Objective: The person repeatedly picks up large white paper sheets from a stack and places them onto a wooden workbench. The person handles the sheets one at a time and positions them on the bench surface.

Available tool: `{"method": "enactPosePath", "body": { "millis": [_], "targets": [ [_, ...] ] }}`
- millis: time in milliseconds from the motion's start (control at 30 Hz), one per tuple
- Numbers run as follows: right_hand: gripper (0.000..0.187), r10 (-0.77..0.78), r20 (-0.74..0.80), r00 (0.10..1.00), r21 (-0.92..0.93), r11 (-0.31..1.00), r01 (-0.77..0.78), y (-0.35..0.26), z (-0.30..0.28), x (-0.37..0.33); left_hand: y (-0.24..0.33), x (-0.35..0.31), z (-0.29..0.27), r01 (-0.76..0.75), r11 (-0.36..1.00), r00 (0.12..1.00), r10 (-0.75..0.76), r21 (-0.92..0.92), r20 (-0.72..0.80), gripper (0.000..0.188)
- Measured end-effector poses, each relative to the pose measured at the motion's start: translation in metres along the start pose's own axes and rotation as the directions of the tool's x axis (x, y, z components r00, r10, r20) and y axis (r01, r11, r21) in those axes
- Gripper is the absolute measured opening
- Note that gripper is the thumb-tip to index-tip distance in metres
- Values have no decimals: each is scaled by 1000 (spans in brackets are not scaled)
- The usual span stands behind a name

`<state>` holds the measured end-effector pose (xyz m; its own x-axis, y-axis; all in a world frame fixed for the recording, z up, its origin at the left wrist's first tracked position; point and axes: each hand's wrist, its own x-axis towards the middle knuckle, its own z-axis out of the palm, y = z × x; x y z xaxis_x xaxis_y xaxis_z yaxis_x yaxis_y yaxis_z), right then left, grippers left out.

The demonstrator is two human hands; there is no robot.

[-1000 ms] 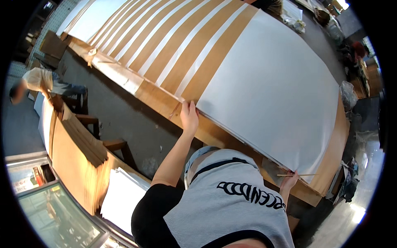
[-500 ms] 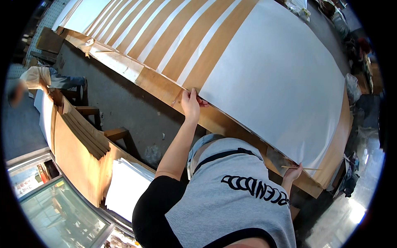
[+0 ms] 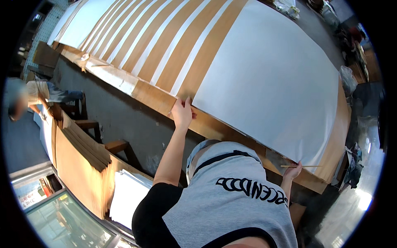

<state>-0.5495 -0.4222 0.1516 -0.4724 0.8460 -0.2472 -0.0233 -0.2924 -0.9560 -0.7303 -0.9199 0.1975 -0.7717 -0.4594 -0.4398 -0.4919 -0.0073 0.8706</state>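
Note:
A large white sheet (image 3: 269, 78) lies across the right part of the long table. Left of it, overlapping brown and white sheets form stripes. My left hand (image 3: 183, 113) is at the near table edge, its fingers closed on the edge of the brown sheet (image 3: 202, 66) beside the white sheet's left corner; the fingertips are partly hidden. Farther right, my right hand (image 3: 292, 170) is closed around a thin wooden stick (image 3: 312, 166), by the near right corner of the white sheet. The stick lies roughly level across the fingers.
Behind me on the left stands a tall stack of brown boards (image 3: 82, 165), with white sheets (image 3: 128, 192) beside it. Another person (image 3: 39, 93) reaches toward the stack's far end. A glass-topped frame (image 3: 66, 223) is at lower left. Plastic bags (image 3: 347, 80) hang past the table's right end.
The view has shifted slightly, so the table sits a little lower and farther left. Both my hands keep their places at the sheet edges. The other person's arm now reaches to the stack.

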Motion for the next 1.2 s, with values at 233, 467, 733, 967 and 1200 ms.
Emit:
{"method": "enactPosePath", "body": {
  "millis": [233,467,733,967,1200],
  "targets": [
    [26,-27,-45,999,14,1000,28,10,-11,0,6,3,-2,-14,994,1000,14,111,1,31],
    [25,-39,16,999,30,999,39,14,-6,-2,-1,5,-2,-212,826,927,340,522,-161,36],
    [12,-57,-57,997,43,997,60,20,-12,9,29,-66,59,-943,266,333,718,200,612,18],
    [10,-30,-52,998,16,999,31,4,4,-12,5,-61,79,-976,185,208,650,113,731,17],
    [20,-55,-85,995,-133,990,44,19,-7,-6,-3,-59,84,-978,189,191,666,84,721,15]
  ]
}}
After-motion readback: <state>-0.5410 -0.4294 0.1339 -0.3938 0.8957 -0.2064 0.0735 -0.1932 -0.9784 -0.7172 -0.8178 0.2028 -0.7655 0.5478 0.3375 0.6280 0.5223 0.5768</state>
